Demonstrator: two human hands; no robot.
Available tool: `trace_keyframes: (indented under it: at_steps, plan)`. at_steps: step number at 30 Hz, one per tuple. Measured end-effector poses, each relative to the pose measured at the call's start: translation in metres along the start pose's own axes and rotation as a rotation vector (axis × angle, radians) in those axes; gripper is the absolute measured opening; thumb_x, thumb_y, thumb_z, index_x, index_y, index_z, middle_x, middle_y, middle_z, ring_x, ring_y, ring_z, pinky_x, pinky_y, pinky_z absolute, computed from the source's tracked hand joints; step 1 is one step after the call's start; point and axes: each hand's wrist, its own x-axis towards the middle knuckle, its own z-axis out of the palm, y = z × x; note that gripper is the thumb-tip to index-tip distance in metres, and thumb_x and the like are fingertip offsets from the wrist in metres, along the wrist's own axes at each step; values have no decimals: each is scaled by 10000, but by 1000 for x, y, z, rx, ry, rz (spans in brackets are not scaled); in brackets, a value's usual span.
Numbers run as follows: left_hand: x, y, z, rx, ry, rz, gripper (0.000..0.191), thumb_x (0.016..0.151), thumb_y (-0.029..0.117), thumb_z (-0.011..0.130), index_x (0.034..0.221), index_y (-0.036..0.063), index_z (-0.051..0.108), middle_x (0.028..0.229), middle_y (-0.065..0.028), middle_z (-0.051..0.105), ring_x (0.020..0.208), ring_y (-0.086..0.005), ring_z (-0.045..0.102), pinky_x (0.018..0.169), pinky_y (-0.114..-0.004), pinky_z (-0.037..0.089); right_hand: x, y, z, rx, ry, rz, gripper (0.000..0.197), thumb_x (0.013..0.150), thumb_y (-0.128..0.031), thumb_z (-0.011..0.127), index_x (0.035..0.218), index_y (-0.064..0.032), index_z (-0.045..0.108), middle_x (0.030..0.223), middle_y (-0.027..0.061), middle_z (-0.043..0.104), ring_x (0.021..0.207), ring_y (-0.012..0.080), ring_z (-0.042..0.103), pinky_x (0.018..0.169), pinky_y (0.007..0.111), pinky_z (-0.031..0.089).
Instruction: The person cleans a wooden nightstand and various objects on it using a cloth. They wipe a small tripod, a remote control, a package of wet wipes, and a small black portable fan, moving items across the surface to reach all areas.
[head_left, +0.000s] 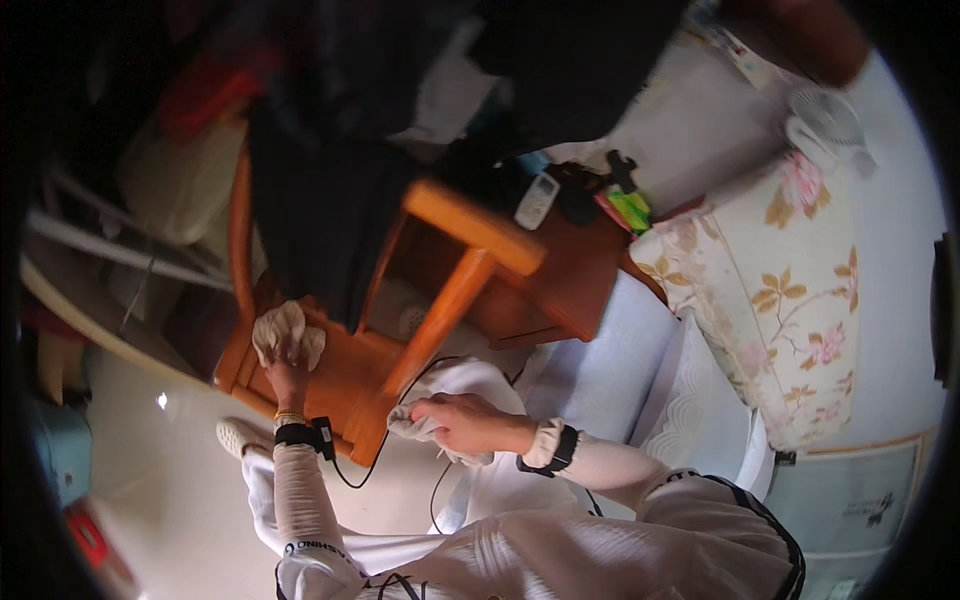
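My left hand (283, 369) presses a crumpled beige cloth (289, 330) onto the seat of an orange-brown wooden chair (341, 367). Gripped in my right hand (472, 424) is a bunched greyish cloth (412, 424), held near the chair's front corner and above my white-clad leg. The chair's armrest (472, 225) rises beyond that hand. Dark clothing (322, 210) hangs down over the rear of the chair and hides much of its back.
A brown wooden cabinet (559, 285) beside the chair bears a white remote control (537, 201) and a green packet (628, 208). A bed with a floral cover (772, 322) stands at the right, near a fan (825, 118). Black cable (360, 484) runs from my left wrist.
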Motion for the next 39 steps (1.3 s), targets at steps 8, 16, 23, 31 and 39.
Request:
trace_keyframes:
  at_steps: [8,16,23,31,39]
  plan:
    - [-39,38,-41,-176,37,5,486,776,165,668,1212,23,507,1179,-244,485,1074,-416,479,916,-442,412,-57,29,-7,402,479,135,349,806,-100,568,1150,-78,516,912,121,623,784,200,608,699,310,469]
    - [-173,136,-65,-895,-338,-137,137,803,-41,549,918,16,596,736,-35,599,570,-126,553,523,-244,457,-63,8,-10,497,430,-111,370,800,-120,586,1160,-81,513,944,140,634,825,240,619,736,327,475]
    - [-136,190,-41,-166,-825,497,265,806,204,613,993,18,589,865,-163,650,723,-261,635,645,-347,497,-89,20,-64,465,721,-166,378,801,-140,608,1165,-72,533,905,135,642,788,221,627,709,319,483]
    - [-176,108,-4,51,-1099,571,521,769,232,632,1197,-14,462,1014,-236,597,889,-336,611,773,-375,492,-163,38,-82,578,765,72,358,784,-129,600,1129,-62,535,988,147,640,898,280,624,782,339,477]
    - [-195,137,2,-48,-638,271,553,801,167,601,1281,-2,384,1035,-202,580,932,-305,590,782,-350,485,-155,60,-53,597,817,-14,366,794,-132,619,1142,-53,534,878,107,630,795,178,598,744,299,462]
